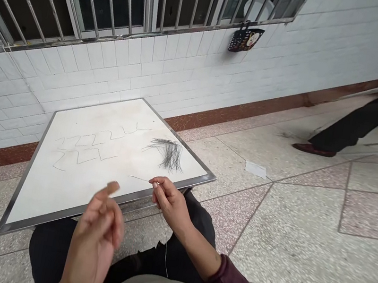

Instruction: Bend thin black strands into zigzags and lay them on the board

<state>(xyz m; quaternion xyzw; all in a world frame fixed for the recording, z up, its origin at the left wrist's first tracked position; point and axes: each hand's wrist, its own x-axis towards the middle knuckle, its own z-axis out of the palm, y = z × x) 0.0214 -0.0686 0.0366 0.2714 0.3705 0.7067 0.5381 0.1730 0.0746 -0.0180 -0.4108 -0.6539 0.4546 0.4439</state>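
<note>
We pinch one thin strand (138, 178) in our right hand (174, 207) over the bench (69, 194), near the dark pile (171, 154); our left hand (95, 236) is apart, half open.

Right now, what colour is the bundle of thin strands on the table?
The bundle is black, clearest in the head view.

The right hand (169, 199) pinched a thin strand (138, 178); just beyond its grip lay a dark strand bundle (172, 156).
</note>
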